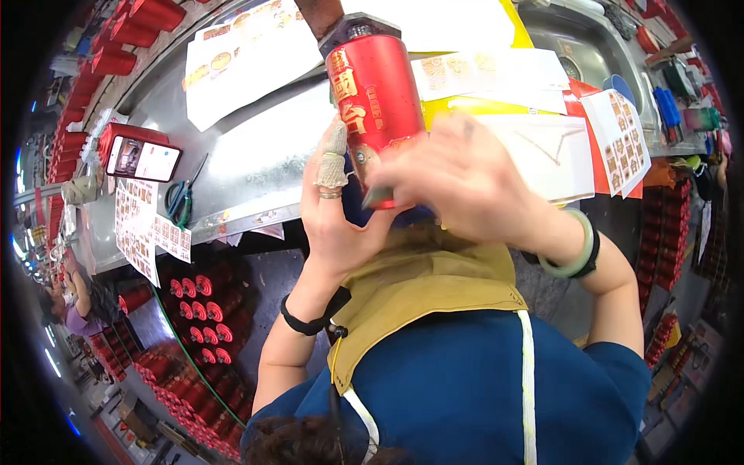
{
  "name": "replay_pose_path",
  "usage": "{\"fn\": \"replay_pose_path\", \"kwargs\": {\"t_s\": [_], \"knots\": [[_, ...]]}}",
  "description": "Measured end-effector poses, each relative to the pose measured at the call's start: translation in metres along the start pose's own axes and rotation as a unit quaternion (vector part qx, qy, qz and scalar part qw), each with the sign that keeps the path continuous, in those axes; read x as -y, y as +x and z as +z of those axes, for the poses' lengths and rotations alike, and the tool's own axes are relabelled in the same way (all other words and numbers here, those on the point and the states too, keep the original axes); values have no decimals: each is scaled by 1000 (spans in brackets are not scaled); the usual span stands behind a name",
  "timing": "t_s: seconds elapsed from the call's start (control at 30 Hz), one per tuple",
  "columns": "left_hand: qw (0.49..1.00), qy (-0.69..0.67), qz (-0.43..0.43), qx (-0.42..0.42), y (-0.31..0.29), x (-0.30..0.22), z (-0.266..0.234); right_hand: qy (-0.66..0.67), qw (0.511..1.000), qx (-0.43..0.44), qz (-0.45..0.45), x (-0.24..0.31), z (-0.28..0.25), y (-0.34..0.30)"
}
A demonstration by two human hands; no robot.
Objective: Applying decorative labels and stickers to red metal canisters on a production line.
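Note:
A red bottle [377, 93] with raised gold lettering and a bare threaded neck lies tilted in front of me, its neck pointing away. My left hand [333, 201] grips its left side and lower end, with cloth tape wrapped round one finger and a ring below it. Over the bottle's lower right part is my right hand [457, 167], blurred by motion, its fingers curled in. A small dark piece [378, 197] shows at those fingertips, too smeared to name. Beyond the neck stands a dark metal block [360, 23]; whether they touch I cannot tell.
Sheets of gold stickers [248, 58] lie on the metal worktable [252, 147]. Left are a phone [143, 159], scissors [180, 203] and another sticker sheet [138, 225]. Right are a white sheet [542, 151], a sticker sheet [622, 143] and a sink [577, 50]. Red bottles [201, 310] stand below.

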State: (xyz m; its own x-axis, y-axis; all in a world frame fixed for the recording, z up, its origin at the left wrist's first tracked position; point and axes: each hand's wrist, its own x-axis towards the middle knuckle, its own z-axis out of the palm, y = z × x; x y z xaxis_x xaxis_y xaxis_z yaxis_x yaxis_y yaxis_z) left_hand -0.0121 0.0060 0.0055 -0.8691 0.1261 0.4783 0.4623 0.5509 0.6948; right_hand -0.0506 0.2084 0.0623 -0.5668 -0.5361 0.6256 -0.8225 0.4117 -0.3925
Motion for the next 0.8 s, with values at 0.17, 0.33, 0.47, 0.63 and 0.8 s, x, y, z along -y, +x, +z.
{"fn": "replay_pose_path", "kwargs": {"t_s": [0.17,0.33,0.47,0.63,0.8], "knots": [[987,-139,-61,51,11,-22,-34,-152,976,-152,30,-41,-23,28],[974,-192,59,-100,48,-95,-91,-93,980,-157,76,-36,-27,24],[952,-260,90,-135,42,-97,-91,-104,979,-158,70,-34,-27,21],[894,-381,151,-181,49,-96,-80,-72,987,-136,56,-25,-18,14],[872,-432,124,-191,48,-88,-73,-4,996,-26,-91,-2,1,-22]]}}
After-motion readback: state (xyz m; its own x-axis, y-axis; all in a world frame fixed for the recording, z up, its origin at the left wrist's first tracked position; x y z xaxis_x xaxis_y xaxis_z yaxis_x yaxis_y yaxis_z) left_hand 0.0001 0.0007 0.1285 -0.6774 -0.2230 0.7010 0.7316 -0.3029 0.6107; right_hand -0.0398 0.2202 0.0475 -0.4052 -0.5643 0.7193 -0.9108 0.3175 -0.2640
